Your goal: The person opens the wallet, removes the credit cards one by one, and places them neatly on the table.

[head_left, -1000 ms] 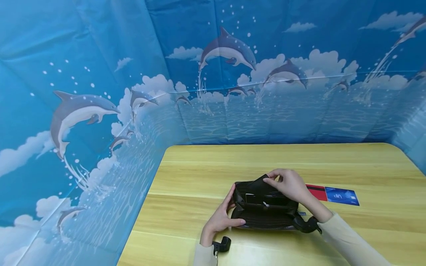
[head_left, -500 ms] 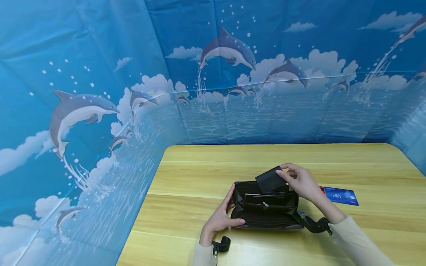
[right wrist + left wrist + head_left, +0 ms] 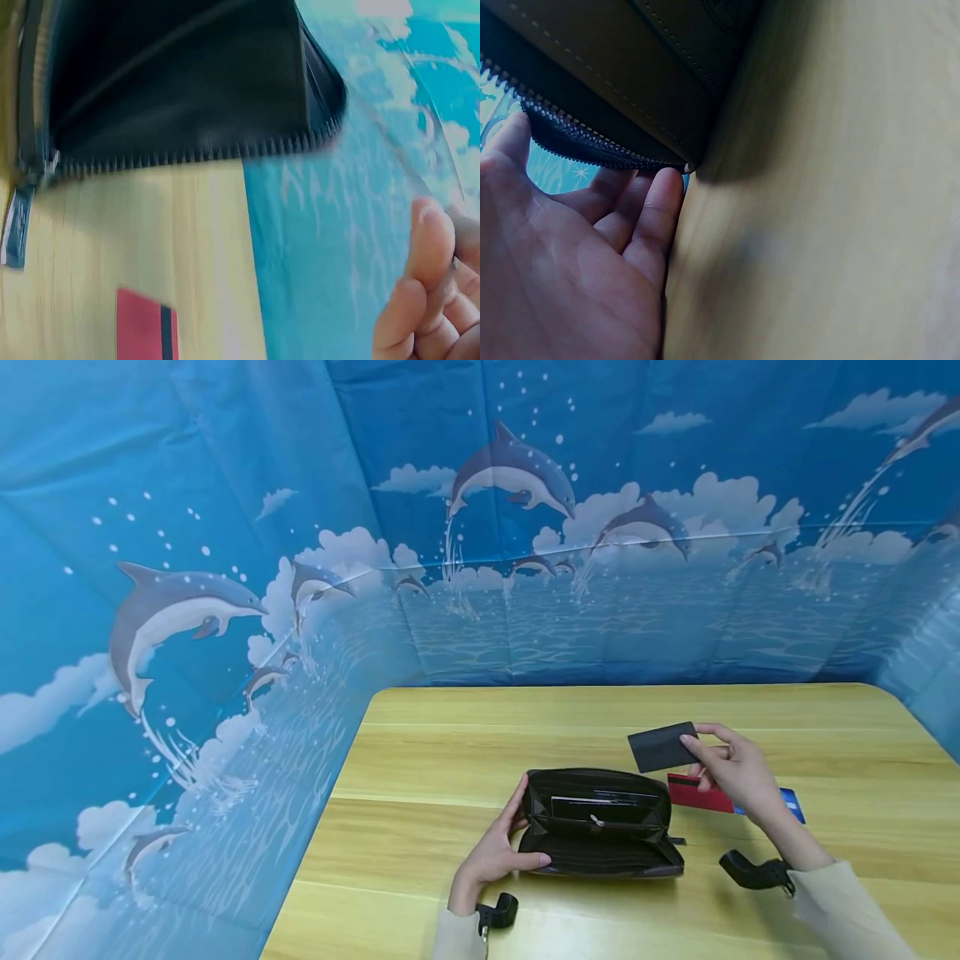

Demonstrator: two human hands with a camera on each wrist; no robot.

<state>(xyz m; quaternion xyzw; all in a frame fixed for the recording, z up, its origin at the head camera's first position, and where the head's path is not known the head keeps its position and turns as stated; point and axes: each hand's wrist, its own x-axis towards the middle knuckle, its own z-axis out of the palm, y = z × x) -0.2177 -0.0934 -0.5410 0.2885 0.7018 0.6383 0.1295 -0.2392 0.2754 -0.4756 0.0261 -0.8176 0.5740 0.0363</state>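
Note:
A black zip-around wallet (image 3: pixel 611 860) lies spread open on the table, its card slots and a small zip pull (image 3: pixel 597 820) showing inside. My left hand (image 3: pixel 495 853) holds its left side, thumb on the front edge and fingers at the back. In the left wrist view those fingertips (image 3: pixel 662 191) touch the toothed zip edge. Behind and right of the wallet, my right hand (image 3: pixel 738 768) pinches a dark grey card (image 3: pixel 662 748) by its right end, above the table. Just below that hand lies a red card (image 3: pixel 693 794) with a black stripe, partly covering a blue card (image 3: pixel 792 804).
Pale wooden table (image 3: pixel 450 727) with rounded far corners. A blue dolphin-print sheet (image 3: pixel 480 610) stands behind it and along its left side. Inside the wallet, the edges of other cards (image 3: pixel 626 795) stick up from the slots.
The right hand has drawn the dark card up out of the wallet and carried it right, over towards the red card. The left hand and the wallet stay put.

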